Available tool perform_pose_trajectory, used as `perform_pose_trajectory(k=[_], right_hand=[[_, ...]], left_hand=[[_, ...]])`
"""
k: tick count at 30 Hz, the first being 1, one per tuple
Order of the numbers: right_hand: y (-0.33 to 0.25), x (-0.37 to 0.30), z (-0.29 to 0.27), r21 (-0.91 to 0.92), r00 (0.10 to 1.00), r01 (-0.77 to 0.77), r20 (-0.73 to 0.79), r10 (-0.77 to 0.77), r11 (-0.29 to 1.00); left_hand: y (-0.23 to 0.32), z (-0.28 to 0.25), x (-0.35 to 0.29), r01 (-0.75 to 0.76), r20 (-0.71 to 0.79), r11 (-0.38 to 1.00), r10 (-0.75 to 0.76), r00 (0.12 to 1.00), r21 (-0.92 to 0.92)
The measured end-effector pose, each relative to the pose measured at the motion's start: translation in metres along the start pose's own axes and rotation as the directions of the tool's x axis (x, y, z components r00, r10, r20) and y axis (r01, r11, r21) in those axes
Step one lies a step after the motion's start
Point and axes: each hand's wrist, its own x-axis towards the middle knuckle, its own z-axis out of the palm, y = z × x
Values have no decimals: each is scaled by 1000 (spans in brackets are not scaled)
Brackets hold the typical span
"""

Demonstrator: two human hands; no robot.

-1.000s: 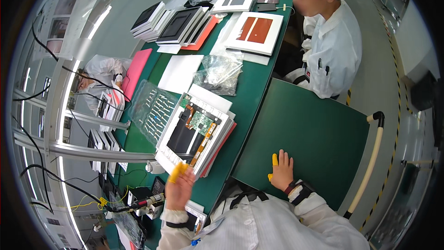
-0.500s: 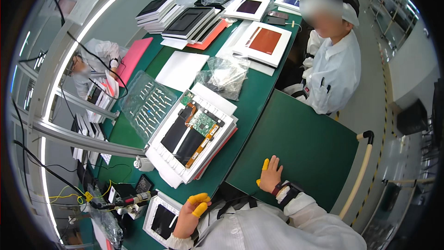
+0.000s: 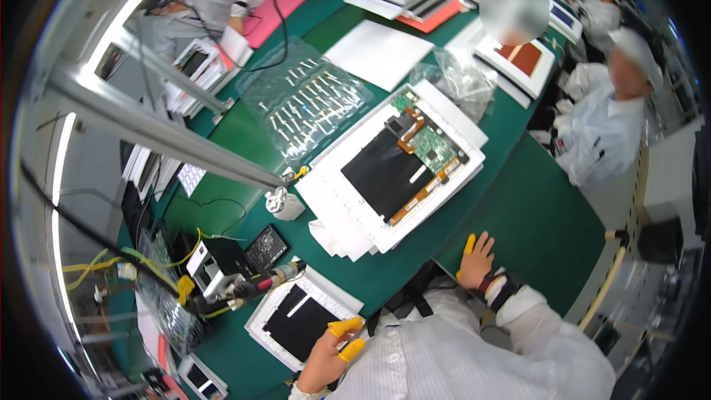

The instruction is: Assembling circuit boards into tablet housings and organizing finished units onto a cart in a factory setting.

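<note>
The left hand (image 3: 329,352) is being held loosely open over the near edge of a small dark panel in a white tray (image 3: 300,318), yellow-capped fingertips (image 3: 345,327) spread, gripping nothing; contact cannot be told. The tray is being kept close, seemingly for easy reach. The right hand (image 3: 478,259) is being rested flat on the green mat (image 3: 533,230), fingers open, probably as a brace. A larger panel with a circuit board (image 3: 404,163) is lying well beyond both hands.

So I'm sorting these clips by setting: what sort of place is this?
Most likely an electronics assembly line: a display panel with exposed circuit board in a white tray, a powered screwdriver, and bagged screws on a green bench.
</note>
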Motion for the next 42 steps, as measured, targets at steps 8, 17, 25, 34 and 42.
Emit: perform_pose_trajectory(k=[8,17,25,34,42], right_hand=[[13,27,-36,85,971,219,75,-225,972],[32,30,-55,-35,877,477,84,-473,878],[20,17,-46,-109,924,383,35,-381,917],[-4,4,-40,-172,949,316,39,-314,933],[20,-25,4,-57,982,112,-143,-119,992]], left_hand=[[-38,8,23,17,239,984,-60,969,179],[-152,33,26,308,251,951,-294,922,-18],[-205,48,16,-112,152,961,75,986,255],[-224,69,-35,-391,295,843,292,910,370],[-227,77,-74,-382,293,896,312,904,225]])
